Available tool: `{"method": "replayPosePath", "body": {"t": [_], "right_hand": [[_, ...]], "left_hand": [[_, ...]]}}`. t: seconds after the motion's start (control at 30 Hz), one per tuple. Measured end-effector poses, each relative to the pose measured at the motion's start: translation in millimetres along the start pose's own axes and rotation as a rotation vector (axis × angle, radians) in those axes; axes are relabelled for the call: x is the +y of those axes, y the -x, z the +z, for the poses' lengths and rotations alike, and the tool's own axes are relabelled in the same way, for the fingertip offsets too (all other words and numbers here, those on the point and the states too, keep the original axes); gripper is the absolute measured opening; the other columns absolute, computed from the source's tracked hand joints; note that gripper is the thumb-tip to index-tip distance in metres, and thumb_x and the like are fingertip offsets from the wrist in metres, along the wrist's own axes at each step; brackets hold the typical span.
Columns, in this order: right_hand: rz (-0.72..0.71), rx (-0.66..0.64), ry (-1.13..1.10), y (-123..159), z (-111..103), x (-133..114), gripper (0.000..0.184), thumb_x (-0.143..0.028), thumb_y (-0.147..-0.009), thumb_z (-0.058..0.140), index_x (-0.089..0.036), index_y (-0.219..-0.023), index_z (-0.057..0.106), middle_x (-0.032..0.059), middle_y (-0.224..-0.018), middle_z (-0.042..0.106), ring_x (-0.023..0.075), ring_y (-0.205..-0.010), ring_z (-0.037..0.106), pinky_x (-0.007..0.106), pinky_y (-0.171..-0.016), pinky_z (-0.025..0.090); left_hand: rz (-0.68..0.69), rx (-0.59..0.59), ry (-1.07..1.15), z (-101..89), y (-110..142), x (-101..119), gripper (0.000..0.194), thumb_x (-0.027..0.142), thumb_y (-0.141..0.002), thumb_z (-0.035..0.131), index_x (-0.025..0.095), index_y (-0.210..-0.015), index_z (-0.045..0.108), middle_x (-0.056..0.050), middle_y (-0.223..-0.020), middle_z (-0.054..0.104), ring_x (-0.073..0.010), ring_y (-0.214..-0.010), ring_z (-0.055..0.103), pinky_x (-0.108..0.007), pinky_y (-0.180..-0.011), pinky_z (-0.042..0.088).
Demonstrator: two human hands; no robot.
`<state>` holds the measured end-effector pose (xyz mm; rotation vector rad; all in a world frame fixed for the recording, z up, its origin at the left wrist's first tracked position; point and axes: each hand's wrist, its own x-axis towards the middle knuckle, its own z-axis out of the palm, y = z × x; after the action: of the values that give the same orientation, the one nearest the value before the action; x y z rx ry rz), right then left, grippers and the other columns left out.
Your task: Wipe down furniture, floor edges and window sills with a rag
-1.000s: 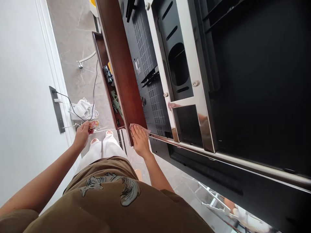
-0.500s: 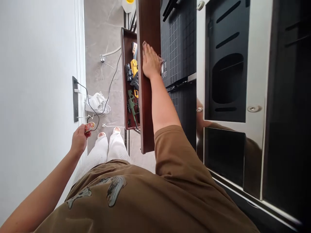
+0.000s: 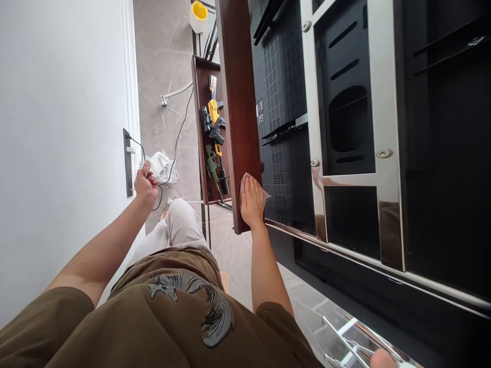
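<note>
My right hand (image 3: pixel 252 203) lies flat, fingers stretched, pressing a thin pale pinkish cloth (image 3: pixel 265 194) against the near end of a dark reddish-brown wooden shelf top (image 3: pixel 240 102). The cloth peeks out on both sides of the fingers. Out to the left, my left hand (image 3: pixel 146 185) is closed around a small object with a red and pale pattern (image 3: pixel 146 167), whose kind I cannot make out. It is raised in front of the white charger and cables (image 3: pixel 161 166) near the wall.
Below the wooden top, a brown tray (image 3: pixel 198 102) holds a yellow toy gun (image 3: pixel 214 110), a black toy pistol (image 3: pixel 217 130) and a green toy rifle (image 3: pixel 211 163). Right stands a large black panel with a metal frame (image 3: pixel 309 128). A wall socket (image 3: pixel 128 163) and a white-yellow container (image 3: pixel 198 18) also show.
My right hand has slid the cloth along the wooden top toward my body, to its near end. My left hand has moved slightly up and right with the small patterned object. My view has shifted.
</note>
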<state>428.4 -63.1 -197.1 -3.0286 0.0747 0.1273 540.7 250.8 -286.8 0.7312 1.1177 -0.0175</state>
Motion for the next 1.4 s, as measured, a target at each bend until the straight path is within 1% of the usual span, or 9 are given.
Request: {"method": "replayPosePath", "body": {"t": [0.13,0.23,0.47,0.6,0.77,0.9,1.1,1.27,1.4], "right_hand": [[-0.018,0.004,-0.013,-16.6,-0.4,0.1,0.056,-0.032,-0.101,0.02,-0.022,-0.156,0.027,0.0053,-0.159,0.037,0.0218,-0.15,0.03,0.048,-0.123,0.027],[-0.09,-0.005,-0.034,-62.1,-5.5,-5.0,0.054,-0.03,-0.101,0.023,-0.02,-0.152,0.037,0.0053,-0.158,0.039,0.0199,-0.149,0.031,0.043,-0.124,0.026],[-0.184,-0.029,-0.083,-261.0,-26.0,-33.9,0.054,-0.024,-0.099,0.028,-0.018,-0.151,0.039,0.0022,-0.159,0.036,0.0163,-0.149,0.03,0.039,-0.126,0.021],[-0.219,-0.029,-0.091,-388.7,-41.5,-52.1,0.054,-0.025,-0.1,0.028,-0.018,-0.152,0.036,0.0027,-0.16,0.034,0.016,-0.149,0.029,0.039,-0.126,0.02],[-0.281,-0.026,-0.11,-540.8,-52.0,-69.4,0.054,-0.025,-0.101,0.028,-0.015,-0.153,0.034,0.0045,-0.162,0.031,0.0176,-0.151,0.026,0.038,-0.126,0.016],[-0.274,0.0,-0.117,-634.6,-57.1,-82.2,0.054,-0.026,-0.102,0.027,-0.013,-0.154,0.031,0.0055,-0.162,0.029,0.018,-0.151,0.024,0.036,-0.126,0.015],[-0.239,-0.002,-0.147,-719.3,-67.0,-90.8,0.054,-0.029,-0.103,0.024,-0.014,-0.154,0.03,0.0041,-0.163,0.027,0.0193,-0.152,0.023,0.04,-0.127,0.015],[-0.098,0.114,-0.214,-773.3,-73.7,-89.6,0.051,-0.027,-0.103,0.027,-0.012,-0.15,0.039,0.0084,-0.159,0.037,0.0224,-0.148,0.031,0.042,-0.124,0.022],[-0.013,0.203,-0.333,-789.3,-75.8,-95.5,0.047,-0.03,-0.104,0.023,-0.018,-0.13,0.06,0.0099,-0.132,0.065,0.0248,-0.123,0.06,0.044,-0.106,0.044]], "left_hand": [[0.061,-0.011,-0.032,-5.6,2.7,0.9,0.019,0.017,-0.09,0.044,0.019,-0.072,0.04,0.006,-0.058,0.041,-0.0043,-0.041,0.028,-0.017,-0.041,0.024],[0.206,0.002,-0.106,-12.6,0.1,4.4,0.02,0.026,-0.088,0.048,0.019,-0.07,0.043,0.005,-0.058,0.043,-0.0047,-0.041,0.031,-0.018,-0.041,0.025],[0.67,-0.103,-0.308,-5.7,-15.1,46.4,0.03,0.035,-0.088,0.049,0.019,-0.064,0.045,0.003,-0.057,0.045,-0.0083,-0.047,0.039,-0.021,-0.047,0.032],[0.856,-0.142,-0.521,51.5,-15.3,66.0,0.042,0.046,-0.09,0.05,0.019,-0.057,0.046,0.001,-0.054,0.046,-0.0116,-0.05,0.042,-0.024,-0.049,0.034],[0.827,-0.445,-0.687,149.8,-14.9,66.4,0.049,0.063,-0.082,0.057,0.021,-0.059,0.058,-0.001,-0.054,0.053,-0.0152,-0.052,0.046,-0.026,-0.05,0.038],[0.802,-0.55,-0.747,177.5,-30.0,66.3,0.05,0.066,-0.086,0.05,0.022,-0.068,0.066,-0.004,-0.063,0.062,-0.018,-0.056,0.054,-0.029,-0.053,0.043],[0.755,-0.586,-0.861,190.2,-64.3,69.2,0.053,0.068,-0.087,0.047,0.022,-0.066,0.065,-0.005,-0.061,0.062,-0.0187,-0.054,0.054,-0.03,-0.052,0.041],[0.66,-0.635,-0.768,254.8,-79.4,66.5,0.057,0.074,-0.082,0.05,0.022,-0.061,0.06,-0.002,-0.055,0.053,-0.0163,-0.051,0.047,-0.03,-0.05,0.036],[0.462,-0.582,-0.447,316.7,-95.0,58.1,0.051,0.07,-0.08,0.059,0.022,-0.063,0.057,-0.001,-0.06,0.054,-0.0138,-0.053,0.048,-0.028,-0.053,0.041]]}}
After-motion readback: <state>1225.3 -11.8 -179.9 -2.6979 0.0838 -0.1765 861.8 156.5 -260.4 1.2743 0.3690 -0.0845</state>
